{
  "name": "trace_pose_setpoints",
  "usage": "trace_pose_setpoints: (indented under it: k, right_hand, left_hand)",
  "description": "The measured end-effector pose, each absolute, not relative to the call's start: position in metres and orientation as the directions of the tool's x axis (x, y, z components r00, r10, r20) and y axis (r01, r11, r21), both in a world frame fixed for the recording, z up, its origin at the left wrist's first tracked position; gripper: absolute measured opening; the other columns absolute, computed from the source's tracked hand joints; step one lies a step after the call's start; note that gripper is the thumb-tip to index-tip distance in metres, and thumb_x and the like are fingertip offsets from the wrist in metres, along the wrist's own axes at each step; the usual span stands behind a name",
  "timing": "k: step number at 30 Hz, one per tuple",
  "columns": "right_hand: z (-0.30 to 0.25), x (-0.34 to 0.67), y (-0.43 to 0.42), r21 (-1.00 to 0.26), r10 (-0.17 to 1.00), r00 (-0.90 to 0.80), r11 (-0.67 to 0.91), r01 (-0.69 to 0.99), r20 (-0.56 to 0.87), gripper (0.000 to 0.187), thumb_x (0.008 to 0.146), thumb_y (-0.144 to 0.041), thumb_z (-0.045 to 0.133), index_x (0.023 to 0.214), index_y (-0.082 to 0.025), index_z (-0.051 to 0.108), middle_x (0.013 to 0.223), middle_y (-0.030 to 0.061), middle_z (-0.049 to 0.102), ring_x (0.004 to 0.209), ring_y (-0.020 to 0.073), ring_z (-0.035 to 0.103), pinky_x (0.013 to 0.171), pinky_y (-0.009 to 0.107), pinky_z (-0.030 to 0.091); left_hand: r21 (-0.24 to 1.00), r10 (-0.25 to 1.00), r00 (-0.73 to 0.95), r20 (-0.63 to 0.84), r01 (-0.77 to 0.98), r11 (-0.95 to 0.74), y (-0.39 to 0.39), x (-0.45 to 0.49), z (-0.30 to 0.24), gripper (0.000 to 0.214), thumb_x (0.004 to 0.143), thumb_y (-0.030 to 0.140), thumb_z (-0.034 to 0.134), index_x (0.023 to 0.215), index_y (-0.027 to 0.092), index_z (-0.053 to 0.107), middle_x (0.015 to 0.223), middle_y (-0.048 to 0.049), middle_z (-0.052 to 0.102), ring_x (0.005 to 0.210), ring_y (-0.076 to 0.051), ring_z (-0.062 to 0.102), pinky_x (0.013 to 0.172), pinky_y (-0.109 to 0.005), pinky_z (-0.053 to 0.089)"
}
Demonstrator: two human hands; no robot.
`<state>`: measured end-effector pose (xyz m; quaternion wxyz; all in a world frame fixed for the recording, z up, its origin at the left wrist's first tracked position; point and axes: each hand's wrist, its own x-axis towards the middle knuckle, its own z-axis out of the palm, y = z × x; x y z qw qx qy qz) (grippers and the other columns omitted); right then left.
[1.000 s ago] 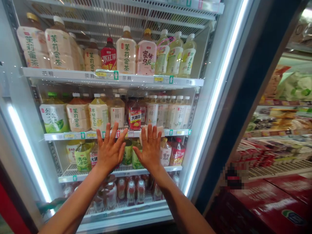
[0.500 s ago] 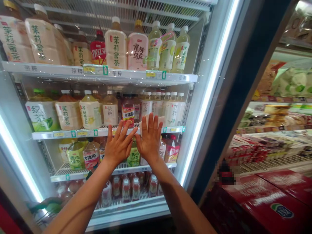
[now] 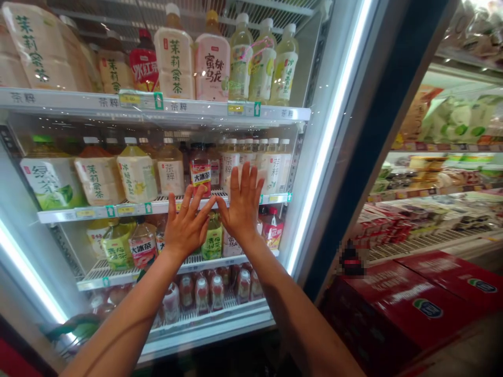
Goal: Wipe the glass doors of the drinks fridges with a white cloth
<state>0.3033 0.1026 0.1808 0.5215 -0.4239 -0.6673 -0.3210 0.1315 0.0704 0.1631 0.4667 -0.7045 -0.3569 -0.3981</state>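
My left hand [image 3: 186, 222] is stretched out with fingers spread, holding nothing. Beside it, my right hand [image 3: 241, 204] is raised with its palm facing forward, also bare. My thumbs nearly meet in the middle. Both hands are in front of a lit drinks fridge [image 3: 173, 111], whose front shows reflections like glass; whether my palms touch it I cannot tell. Behind my fingers are a dark bottle with a red label [image 3: 200, 170] and a row of pale-labelled bottles [image 3: 274, 167]. A green-labelled bottle [image 3: 212, 241] shows between my wrists.
Large tea bottles [image 3: 175, 63] line the upper shelf, and small bottles [image 3: 202, 296] the bottom one. A bright light strip [image 3: 334, 131] runs down the fridge's right side. On the right are red cartons [image 3: 393, 293] and an open shelf of packaged goods [image 3: 436, 201].
The view has shifted, so the fridge shelves sit slightly higher and further left, and the red cartons show more. My hands keep nearly the same pose, spread and bare.
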Motion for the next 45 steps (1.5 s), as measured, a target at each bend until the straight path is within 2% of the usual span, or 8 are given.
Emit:
trace_pose_setpoints:
  k: [8, 16, 24, 28, 32, 40, 42, 45]
  right_hand:
    - [0.050, 0.301, 0.087, 0.014, 0.280, -0.154, 0.444, 0.896, 0.948, 0.083, 0.104, -0.046, 0.041, 0.165, -0.018, -0.008, 0.173, 0.0112, -0.011, 0.160, 0.0329, -0.009, 0.126, 0.066, 0.011]
    - [0.170, 0.319, 0.102, 0.037, 0.234, -0.142, 0.404, 0.914, 0.962, 0.084, 0.106, -0.055, 0.034, 0.163, -0.019, -0.016, 0.172, 0.0092, -0.018, 0.160, 0.0318, -0.012, 0.127, 0.064, 0.009]
    - [0.059, 0.314, 0.083, 0.009, 0.326, -0.154, 0.406, 0.914, 0.933, 0.083, 0.106, -0.049, 0.037, 0.164, -0.016, -0.012, 0.171, 0.0101, -0.019, 0.159, 0.0319, -0.012, 0.126, 0.065, 0.011]
    - [0.132, 0.319, 0.095, 0.015, 0.274, -0.141, 0.415, 0.909, 0.951, 0.083, 0.106, -0.053, 0.034, 0.163, -0.020, -0.017, 0.172, 0.0076, -0.019, 0.159, 0.0304, -0.014, 0.127, 0.064, 0.009]
    - [0.197, 0.321, 0.102, -0.047, 0.269, -0.072, 0.411, 0.910, 0.960, 0.085, 0.106, -0.053, 0.034, 0.161, -0.021, -0.022, 0.173, 0.0108, -0.012, 0.160, 0.0316, -0.012, 0.126, 0.067, 0.009]
    - [0.060, 0.308, 0.085, -0.045, 0.349, -0.120, 0.430, 0.902, 0.929, 0.087, 0.104, -0.046, 0.043, 0.164, -0.019, -0.014, 0.173, 0.0134, -0.011, 0.160, 0.0351, -0.009, 0.125, 0.069, 0.012]
    - [0.077, 0.308, 0.089, -0.031, 0.332, -0.129, 0.436, 0.899, 0.935, 0.087, 0.104, -0.048, 0.043, 0.164, -0.020, -0.013, 0.173, 0.0127, -0.010, 0.160, 0.0348, -0.009, 0.125, 0.068, 0.012]
    - [0.144, 0.309, 0.098, -0.025, 0.265, -0.103, 0.440, 0.898, 0.959, 0.087, 0.105, -0.051, 0.041, 0.164, -0.018, -0.015, 0.173, 0.0129, -0.011, 0.160, 0.0342, -0.011, 0.126, 0.067, 0.009]
  left_hand:
    - [-0.369, 0.134, 0.427, 0.894, 0.873, -0.318, 0.071, 0.131, 0.163, 0.075, 0.095, 0.028, 0.059, 0.162, 0.029, 0.025, 0.168, -0.0047, 0.020, 0.159, -0.023, 0.007, 0.131, -0.052, -0.004]
    - [-0.376, 0.132, 0.431, 0.893, 0.874, -0.309, 0.071, 0.131, 0.163, 0.073, 0.095, 0.030, 0.059, 0.161, 0.029, 0.028, 0.169, -0.0052, 0.018, 0.159, -0.024, 0.008, 0.131, -0.053, -0.002]
    - [-0.376, 0.124, 0.434, 0.892, 0.867, -0.328, 0.071, 0.131, 0.164, 0.075, 0.095, 0.028, 0.059, 0.162, 0.029, 0.026, 0.168, -0.0045, 0.018, 0.159, -0.023, 0.007, 0.131, -0.052, -0.003]
    - [-0.353, 0.148, 0.425, 0.893, 0.865, -0.355, 0.071, 0.131, 0.164, 0.076, 0.095, 0.028, 0.058, 0.162, 0.032, 0.023, 0.168, -0.0042, 0.019, 0.159, -0.023, 0.008, 0.131, -0.052, -0.004]
    - [-0.328, 0.172, 0.413, 0.894, 0.867, -0.374, 0.071, 0.130, 0.164, 0.077, 0.096, 0.028, 0.057, 0.162, 0.035, 0.020, 0.168, -0.0030, 0.019, 0.159, -0.024, 0.009, 0.131, -0.053, -0.003]
    - [-0.339, 0.166, 0.418, 0.893, 0.868, -0.364, 0.070, 0.130, 0.163, 0.078, 0.095, 0.028, 0.058, 0.162, 0.033, 0.019, 0.168, -0.0039, 0.019, 0.159, -0.024, 0.009, 0.131, -0.054, -0.003]
    - [-0.346, 0.162, 0.421, 0.893, 0.870, -0.352, 0.070, 0.130, 0.163, 0.077, 0.095, 0.028, 0.058, 0.162, 0.033, 0.021, 0.168, -0.0044, 0.020, 0.159, -0.024, 0.009, 0.131, -0.054, -0.002]
    - [-0.358, 0.158, 0.425, 0.891, 0.874, -0.330, 0.070, 0.130, 0.163, 0.075, 0.095, 0.029, 0.058, 0.162, 0.031, 0.024, 0.168, -0.0053, 0.020, 0.159, -0.025, 0.009, 0.131, -0.054, -0.002]
